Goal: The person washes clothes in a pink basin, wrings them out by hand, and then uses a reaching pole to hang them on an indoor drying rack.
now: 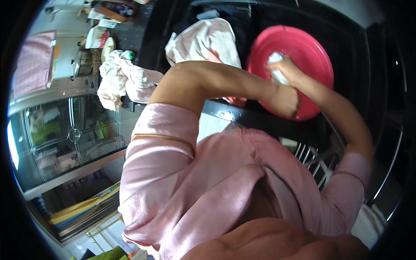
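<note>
A pink plastic basin (317,61) stands on a dark surface. Over it, a wad of wet-looking white cloth (278,77) is squeezed between my two hands. My right hand (286,69) is wrapped around the upper part of the cloth. My left hand (286,102), a closed fist seen from the back, meets the cloth's lower end near the basin's near rim; its fingers are mostly hidden. Left of the basin lies a white and pink cloth (211,42), partly covered by my left forearm.
More crumpled white and pale pink cloths (118,78) lie on the dark counter at the left, beside a green-capped container (129,55). Farther back are a brown box (115,11) and small items. A pink cloth (35,61) hangs at far left, above glass-fronted cabinets (74,133).
</note>
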A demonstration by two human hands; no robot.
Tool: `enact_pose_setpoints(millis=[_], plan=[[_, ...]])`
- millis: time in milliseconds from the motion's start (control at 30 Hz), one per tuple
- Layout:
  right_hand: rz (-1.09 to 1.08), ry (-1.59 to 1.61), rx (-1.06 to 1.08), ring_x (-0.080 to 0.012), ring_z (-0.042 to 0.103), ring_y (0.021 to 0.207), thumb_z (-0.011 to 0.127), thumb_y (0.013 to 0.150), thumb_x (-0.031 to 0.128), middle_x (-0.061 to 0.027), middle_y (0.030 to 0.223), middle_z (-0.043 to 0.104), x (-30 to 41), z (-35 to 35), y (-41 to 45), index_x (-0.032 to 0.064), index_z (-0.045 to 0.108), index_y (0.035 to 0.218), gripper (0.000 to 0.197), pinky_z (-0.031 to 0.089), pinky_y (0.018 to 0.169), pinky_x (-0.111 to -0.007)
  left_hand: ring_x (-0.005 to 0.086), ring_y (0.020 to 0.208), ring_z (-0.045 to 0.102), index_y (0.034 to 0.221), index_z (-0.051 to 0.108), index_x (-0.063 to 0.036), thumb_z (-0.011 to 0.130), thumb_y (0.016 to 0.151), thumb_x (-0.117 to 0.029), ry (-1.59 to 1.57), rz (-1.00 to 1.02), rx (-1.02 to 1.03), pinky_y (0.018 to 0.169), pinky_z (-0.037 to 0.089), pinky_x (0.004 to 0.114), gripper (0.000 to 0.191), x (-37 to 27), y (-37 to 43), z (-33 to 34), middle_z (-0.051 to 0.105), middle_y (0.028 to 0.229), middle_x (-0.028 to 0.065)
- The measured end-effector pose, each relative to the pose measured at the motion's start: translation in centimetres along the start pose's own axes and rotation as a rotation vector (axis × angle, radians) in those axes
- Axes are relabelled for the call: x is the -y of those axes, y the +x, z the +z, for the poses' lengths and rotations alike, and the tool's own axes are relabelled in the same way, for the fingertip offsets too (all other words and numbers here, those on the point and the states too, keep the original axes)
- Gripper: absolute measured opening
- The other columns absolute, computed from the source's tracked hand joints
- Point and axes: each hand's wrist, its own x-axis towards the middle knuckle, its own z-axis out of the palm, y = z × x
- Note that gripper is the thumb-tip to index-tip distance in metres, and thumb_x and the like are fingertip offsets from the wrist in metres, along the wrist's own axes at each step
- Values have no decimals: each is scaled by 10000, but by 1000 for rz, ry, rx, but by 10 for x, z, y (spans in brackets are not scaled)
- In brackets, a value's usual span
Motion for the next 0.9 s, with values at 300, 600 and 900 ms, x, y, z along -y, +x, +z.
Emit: enact_pose_setpoints(millis=[300,600,900], plan=[[-391,859,74,-238,645,854,628,857,217,-125,918,653,7,-101,31,32,577,1014,249,528,784,-370,354,1158,471,1248,536,-117,692,758,-148,59,-886,-638,970,410,431,515,12,-31,-49,486,1209,189],[-678,904,-328,-184,616,968,645,825,472,-63,926,642,30,-30,-32,58,604,978,443,466,871,-357,270,1074,517,1305,318,-99,747,783,-337,-1567,-1189,-1966,851,464,506,717,55,-31,-39,492,1191,186],[-491,922,-75,-217,629,892,520,911,345,-98,919,639,25,-85,-47,44,600,1026,332,503,809,-390,192,844,652,787,661,-35,732,631,-48,-184,-893,-1512,781,513,291,172,13,25,-109,663,865,89]])
